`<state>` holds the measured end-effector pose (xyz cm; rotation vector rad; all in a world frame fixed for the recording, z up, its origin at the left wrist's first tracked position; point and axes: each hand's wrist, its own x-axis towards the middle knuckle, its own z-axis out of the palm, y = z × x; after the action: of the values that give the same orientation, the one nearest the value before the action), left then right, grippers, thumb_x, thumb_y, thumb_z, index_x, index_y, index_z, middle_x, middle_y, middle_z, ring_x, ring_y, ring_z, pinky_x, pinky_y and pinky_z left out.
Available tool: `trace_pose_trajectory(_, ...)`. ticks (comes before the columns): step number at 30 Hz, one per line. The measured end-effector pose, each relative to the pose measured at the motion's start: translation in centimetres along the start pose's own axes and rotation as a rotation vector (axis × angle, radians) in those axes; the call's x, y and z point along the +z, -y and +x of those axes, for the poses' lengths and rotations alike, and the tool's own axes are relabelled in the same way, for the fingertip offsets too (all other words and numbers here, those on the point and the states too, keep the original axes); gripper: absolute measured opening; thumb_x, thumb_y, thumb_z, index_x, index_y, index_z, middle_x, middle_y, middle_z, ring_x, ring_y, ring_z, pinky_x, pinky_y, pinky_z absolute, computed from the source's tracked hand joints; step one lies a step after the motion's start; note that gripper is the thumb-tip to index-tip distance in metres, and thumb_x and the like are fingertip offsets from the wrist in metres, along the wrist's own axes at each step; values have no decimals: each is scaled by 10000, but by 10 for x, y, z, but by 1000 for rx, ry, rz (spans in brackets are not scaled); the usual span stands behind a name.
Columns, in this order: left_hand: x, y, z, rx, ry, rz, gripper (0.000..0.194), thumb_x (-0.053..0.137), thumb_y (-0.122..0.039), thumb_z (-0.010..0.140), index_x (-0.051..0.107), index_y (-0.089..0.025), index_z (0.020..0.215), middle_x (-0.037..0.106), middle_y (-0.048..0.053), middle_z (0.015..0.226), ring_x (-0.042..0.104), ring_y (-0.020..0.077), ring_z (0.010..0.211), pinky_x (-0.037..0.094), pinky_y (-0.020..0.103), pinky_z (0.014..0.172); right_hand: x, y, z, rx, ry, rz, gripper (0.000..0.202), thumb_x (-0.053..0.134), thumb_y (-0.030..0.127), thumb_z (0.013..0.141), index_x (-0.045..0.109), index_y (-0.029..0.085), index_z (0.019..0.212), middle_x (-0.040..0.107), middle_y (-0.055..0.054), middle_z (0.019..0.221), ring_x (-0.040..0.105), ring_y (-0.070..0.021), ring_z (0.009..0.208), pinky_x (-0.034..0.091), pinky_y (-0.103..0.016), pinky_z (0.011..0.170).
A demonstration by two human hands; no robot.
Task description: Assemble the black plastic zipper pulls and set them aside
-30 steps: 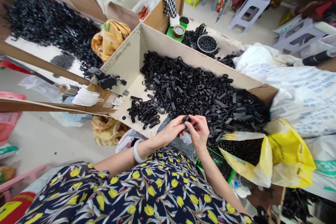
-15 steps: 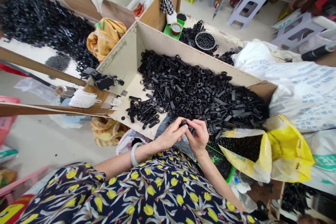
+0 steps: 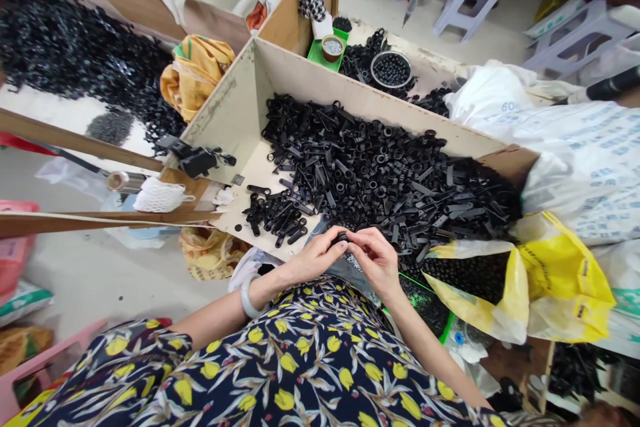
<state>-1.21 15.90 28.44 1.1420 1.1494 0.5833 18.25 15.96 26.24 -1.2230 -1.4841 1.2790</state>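
A small black plastic part (image 3: 343,237) is pinched between both sets of my fingertips, just in front of the bench edge. My left hand (image 3: 320,251), below a pale bangle, is closed on its left side. From the right, my right hand (image 3: 376,259) grips it with thumb and forefinger; its other fingers are curled. The fingers cover much of the part, so its exact kind is hidden. Beyond my hands lies a large heap of black plastic parts (image 3: 370,167), rings and flat strips mixed. A smaller pile of black strap-like pieces (image 3: 277,215) sits to its left.
A wooden partition (image 3: 350,90) runs behind the heap. Past it stand a metal bowl of black beads (image 3: 391,71) and a green tray (image 3: 320,53). White sacks (image 3: 565,147) and a yellow bag (image 3: 565,280) crowd the right. A black clamp-like device (image 3: 197,157) sits on the left partition.
Both hands stay together on the black part, with the fingers slightly shifted and the part now turned more level. The camera view has tilted a little.
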Motion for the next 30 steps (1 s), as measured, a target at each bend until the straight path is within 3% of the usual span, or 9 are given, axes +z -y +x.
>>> trace_pose_trajectory(3, 3, 7, 0, 33, -69, 39, 326, 559, -450, 1009, 642, -214, 1218, 689, 51, 1001, 613, 197, 864, 474, 292, 808, 12, -2, -8, 2, -84, -15, 221, 744, 277, 941, 816, 345, 1138, 696, -42, 997, 643, -160, 783, 515, -276, 604)
trace_pose_trajectory(8, 13, 17, -3, 3, -131, -46, 346, 516, -462, 1026, 627, -204, 1227, 624, 19, 838, 517, 161, 683, 424, 273, 663, 21, -6, -17, 49, -123, -6, 211, 717, 290, 962, 813, 353, 1139, 685, -41, 1027, 646, -169, 821, 522, -289, 640)
trace_pose_trajectory(12, 9, 21, -1, 57, -112, -42, 320, 487, -444, 1045, 641, -217, 1209, 619, 9, 805, 500, 149, 652, 405, 258, 637, 16, -6, -7, 134, -79, 265, 358, 699, 338, 973, 706, 367, 1329, 664, -12, 968, 661, -148, 766, 596, -321, 731)
trace_pose_trajectory(15, -3, 34, 13, 63, -278, 117, 256, 510, -377, 1034, 664, -221, 1167, 647, 14, 835, 541, 156, 684, 422, 258, 681, 14, -12, 6, 187, -152, 477, 566, 703, 370, 962, 524, 384, 1499, 628, 35, 881, 625, -119, 669, 641, -386, 817)
trace_pose_trajectory(18, -15, 54, 32, 17, -478, 193, 231, 529, -322, 1013, 670, -217, 1163, 687, 34, 913, 630, 188, 806, 479, 279, 808, 18, -28, 18, 255, -163, 492, 572, 736, 419, 926, 551, 338, 1461, 606, 49, 835, 610, -117, 671, 654, -410, 855)
trace_pose_trajectory(20, -19, 65, 41, 67, -450, 211, 293, 536, -303, 1006, 661, -217, 1257, 720, 76, 1117, 668, 220, 1025, 486, 320, 972, 24, -42, 24, 343, -130, 479, 522, 759, 477, 891, 635, 292, 1363, 635, 33, 848, 632, -123, 694, 657, -382, 825)
trace_pose_trajectory(23, -19, 69, 44, 166, -347, 210, 398, 523, -295, 1016, 626, -218, 1393, 663, 110, 1380, 610, 239, 1269, 426, 368, 1141, 35, -60, 28, 466, -117, 505, 507, 802, 549, 824, 717, 239, 1217, 681, 6, 866, 660, -125, 705, 645, -315, 753)
trace_pose_trajectory(30, -17, 56, 31, 175, -423, 279, 491, 587, -290, 990, 583, -219, 1476, 650, 132, 1398, 615, 267, 1280, 441, 409, 1154, 47, -72, 28, 541, -65, 580, 489, 808, 571, 810, 748, 229, 1154, 711, 0, 859, 668, -120, 700, 646, -310, 747)
